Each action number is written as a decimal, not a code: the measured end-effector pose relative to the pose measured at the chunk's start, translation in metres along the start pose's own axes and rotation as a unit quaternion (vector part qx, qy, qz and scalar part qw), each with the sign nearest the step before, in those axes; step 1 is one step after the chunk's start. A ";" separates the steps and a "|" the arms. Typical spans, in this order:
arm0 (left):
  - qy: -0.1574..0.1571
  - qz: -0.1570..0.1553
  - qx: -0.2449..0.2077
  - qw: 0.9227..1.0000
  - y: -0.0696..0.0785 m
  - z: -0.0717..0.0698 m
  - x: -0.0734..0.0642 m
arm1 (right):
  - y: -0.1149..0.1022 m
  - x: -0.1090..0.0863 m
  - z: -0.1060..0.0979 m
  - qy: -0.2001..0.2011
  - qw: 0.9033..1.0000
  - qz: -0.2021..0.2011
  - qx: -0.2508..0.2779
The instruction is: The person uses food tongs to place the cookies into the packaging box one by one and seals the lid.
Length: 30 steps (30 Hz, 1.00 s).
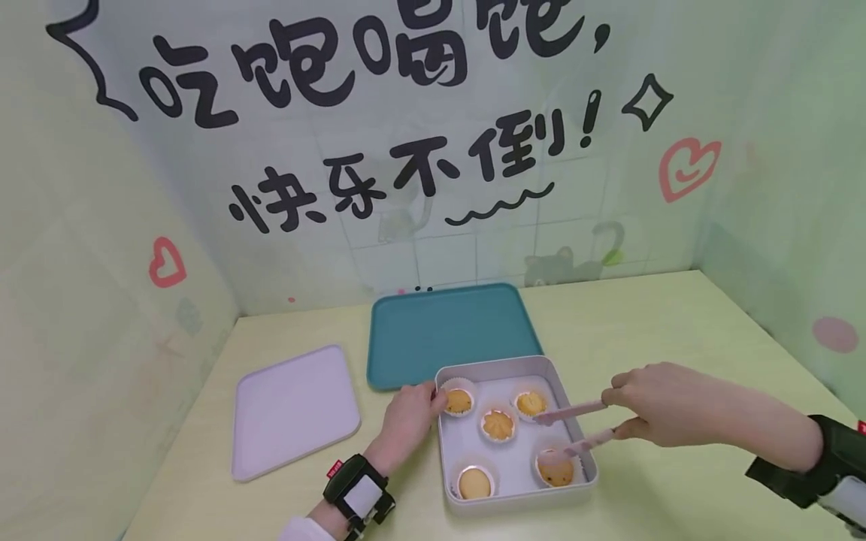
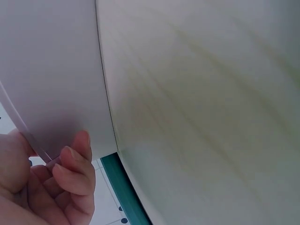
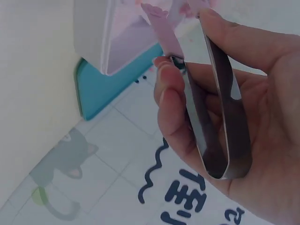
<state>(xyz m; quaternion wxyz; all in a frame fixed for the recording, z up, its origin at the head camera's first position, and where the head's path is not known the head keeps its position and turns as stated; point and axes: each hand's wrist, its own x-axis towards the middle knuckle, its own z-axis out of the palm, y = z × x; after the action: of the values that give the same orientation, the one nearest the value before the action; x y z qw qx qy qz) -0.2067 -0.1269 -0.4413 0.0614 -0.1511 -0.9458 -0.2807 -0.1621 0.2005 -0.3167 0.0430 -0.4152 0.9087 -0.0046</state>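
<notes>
My right hand point(image 1: 666, 406) grips a pair of tongs point(image 3: 220, 117) with metal arms and pink tips. The tongs stand spread over a square pale pan point(image 1: 517, 500). One tip is beside the back right muffin point(image 1: 531, 403); the other overlaps the front right muffin point(image 1: 556, 473), which has dark specks. My left hand point(image 1: 409, 413) pinches the pan's left wall near its back corner, its fingers against the outside in the left wrist view. Also in the pan, in paper cups, are a back left muffin point(image 1: 460, 401), a ridged middle one point(image 1: 498, 426) and a smooth front left one point(image 1: 475, 483).
A lilac tray point(image 1: 294, 413) lies left of the left hand. Behind the pan, a teal tray point(image 1: 449, 334) lies close to its back edge. Printed cloth walls point(image 1: 473, 255) enclose the pale yellow table point(image 1: 676, 323) at the back and both sides.
</notes>
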 end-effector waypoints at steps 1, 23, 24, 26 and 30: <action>0.002 0.001 0.001 1.000 0.001 0.000 0.000 | 0.002 -0.001 -0.004 0.018 1.000 0.003 0.004; 0.013 0.009 0.001 1.000 0.002 0.000 -0.003 | 0.121 0.074 0.079 0.195 0.954 0.212 0.086; 0.014 0.010 0.001 1.000 0.002 0.000 -0.003 | 0.123 0.077 0.083 0.197 0.953 0.213 0.086; 0.016 0.013 0.002 1.000 0.003 0.000 -0.004 | 0.127 0.080 0.088 0.201 0.951 0.217 0.092; 0.014 0.009 0.005 1.000 0.003 0.000 -0.004 | 0.130 0.085 0.095 0.198 0.958 0.203 0.036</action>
<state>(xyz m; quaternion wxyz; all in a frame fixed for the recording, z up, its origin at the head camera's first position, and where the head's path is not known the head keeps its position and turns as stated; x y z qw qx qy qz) -0.2022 -0.1253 -0.4407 0.0777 -0.1554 -0.9450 -0.2771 -0.3077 0.2243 -0.4236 -0.1227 -0.2108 0.9635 -0.1103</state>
